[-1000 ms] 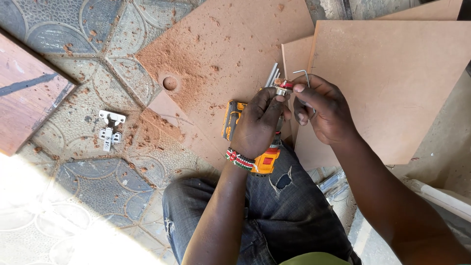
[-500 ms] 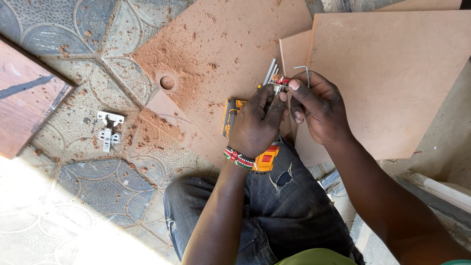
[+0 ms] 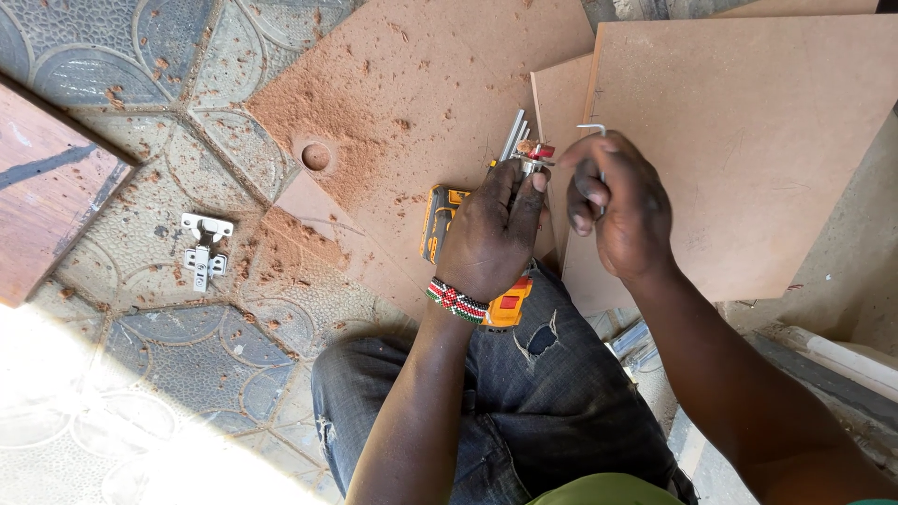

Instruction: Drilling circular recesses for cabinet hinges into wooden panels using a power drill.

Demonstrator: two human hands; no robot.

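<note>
Drill (image 3: 440, 217) under left hand (image 3: 488, 234), nose pointing up-frame; right hand (image 3: 619, 204) pinching hex key (image 3: 593, 131).

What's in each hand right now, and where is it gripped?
The left hand grips the yellow drill around its front end, near the chuck. The right hand holds a bent metal key by its long shank.

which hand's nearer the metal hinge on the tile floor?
Left. The left hand grips the drill right of the hinge; the right hand is farther right, over the board.

Sharp daylight, blown-out glare bottom-left
</note>
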